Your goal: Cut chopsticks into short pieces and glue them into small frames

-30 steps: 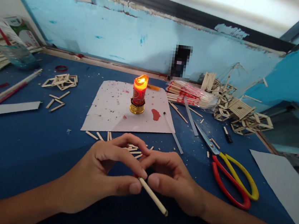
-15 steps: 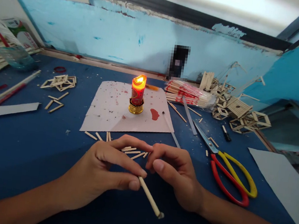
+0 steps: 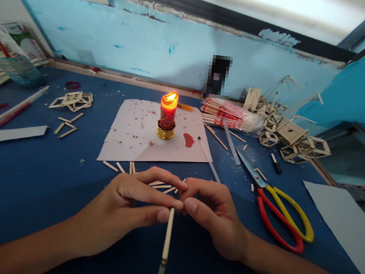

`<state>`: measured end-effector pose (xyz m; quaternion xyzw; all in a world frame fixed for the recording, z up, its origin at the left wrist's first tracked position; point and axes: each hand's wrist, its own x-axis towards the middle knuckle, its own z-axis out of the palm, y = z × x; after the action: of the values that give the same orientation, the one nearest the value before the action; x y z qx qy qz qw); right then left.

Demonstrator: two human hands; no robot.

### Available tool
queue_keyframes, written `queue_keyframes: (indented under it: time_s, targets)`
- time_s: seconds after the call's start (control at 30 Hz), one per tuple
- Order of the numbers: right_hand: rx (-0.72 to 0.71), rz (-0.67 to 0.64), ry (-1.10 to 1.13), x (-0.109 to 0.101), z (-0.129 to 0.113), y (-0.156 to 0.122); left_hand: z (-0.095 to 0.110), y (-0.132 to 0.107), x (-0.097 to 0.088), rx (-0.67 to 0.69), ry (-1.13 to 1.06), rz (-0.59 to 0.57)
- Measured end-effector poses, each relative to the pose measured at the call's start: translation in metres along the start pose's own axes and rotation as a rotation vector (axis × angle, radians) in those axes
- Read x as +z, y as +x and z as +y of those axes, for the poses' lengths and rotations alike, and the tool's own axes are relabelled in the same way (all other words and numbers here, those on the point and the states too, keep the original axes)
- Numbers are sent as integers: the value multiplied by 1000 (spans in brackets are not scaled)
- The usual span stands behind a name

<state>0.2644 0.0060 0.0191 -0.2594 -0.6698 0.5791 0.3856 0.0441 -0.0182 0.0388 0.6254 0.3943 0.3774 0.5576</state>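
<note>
My left hand (image 3: 135,202) pinches a short wooden stick (image 3: 167,236) between thumb and fingers. The stick points down toward me, and a small translucent blob (image 3: 161,272) hangs from its lower end. Close against the left fingertips is my right hand (image 3: 216,215), its thumb and fingers curled together. Whatever those fingers hold, if anything, is hidden. Behind the hands lie several cut stick pieces (image 3: 161,186), partly covered by the fingers. Beyond them a lit red candle (image 3: 167,115) stands in a gold holder on a stained white sheet (image 3: 130,131).
Scissors (image 3: 279,209) with red and yellow handles lie at right, near translucent glue sticks (image 3: 231,142). Stick models (image 3: 295,132) and a bag of sticks (image 3: 231,115) stand behind. At left are a small stick frame (image 3: 74,99), paper strip (image 3: 11,133) and cup (image 3: 20,70).
The stick in my left hand has swung from slanting right to pointing almost straight down toward me. My fingertips have drawn closer together.
</note>
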Motion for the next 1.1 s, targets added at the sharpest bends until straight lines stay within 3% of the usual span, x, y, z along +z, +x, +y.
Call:
queue_keyframes:
  time_s: [0.2, 0.43, 0.6, 0.87, 1.1]
  targets:
    - [-24, 33, -85, 1, -2, -1, -2, -1, 0, 65, 131, 8]
    - [-17, 35, -161, 6, -6, -2, -8, -4, 0, 325, 479, 158]
    - [-133, 52, -276, 10, -6, 0, -9, -3, 0, 345, 493, 175]
    - [-128, 88, -389, 11, -5, 0, -8, -2, 2, 431, 551, 207]
    - [-106, 83, -407, 12, -5, 0, -5, 0, 4, 430, 529, 191]
